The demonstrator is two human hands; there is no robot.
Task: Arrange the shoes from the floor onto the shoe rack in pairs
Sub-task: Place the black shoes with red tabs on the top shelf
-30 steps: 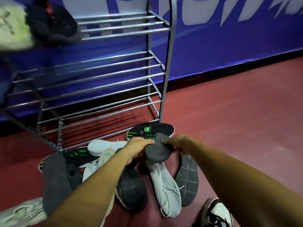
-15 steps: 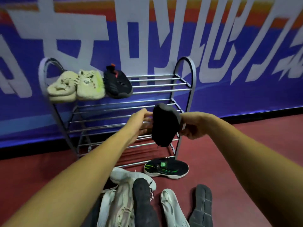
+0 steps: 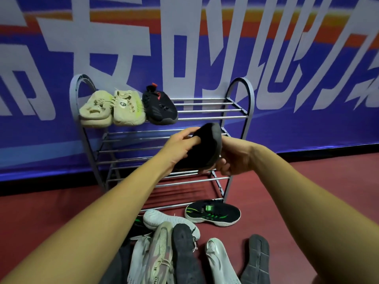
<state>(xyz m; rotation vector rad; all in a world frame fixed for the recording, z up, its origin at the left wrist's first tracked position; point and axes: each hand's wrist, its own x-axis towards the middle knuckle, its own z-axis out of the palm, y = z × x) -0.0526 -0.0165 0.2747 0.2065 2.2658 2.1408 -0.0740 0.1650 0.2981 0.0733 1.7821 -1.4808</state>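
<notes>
A black shoe [image 3: 206, 149] is held in the air by both hands, in front of the middle shelves of the shoe rack [image 3: 249, 111], with its toe pointed up and its grey sole turned to the right. It is gripped on the upper by the left hand [image 3: 180, 147], whose fingers are curled and pressed into the fabric. The sole side is held by the right hand [image 3: 233, 159], whose fingers are curled round the lower edge. On the top shelf two beige shoes [image 3: 111, 109] are placed side by side at the left end, and a black shoe with red details [image 3: 161, 108] is set just beside them. On the red floor [image 3: 307, 191] a black and green shoe [image 3: 213, 214] is seen near the foot of the rack, and a pile of mixed shoes [image 3: 174, 249] lies below the arms.
</notes>
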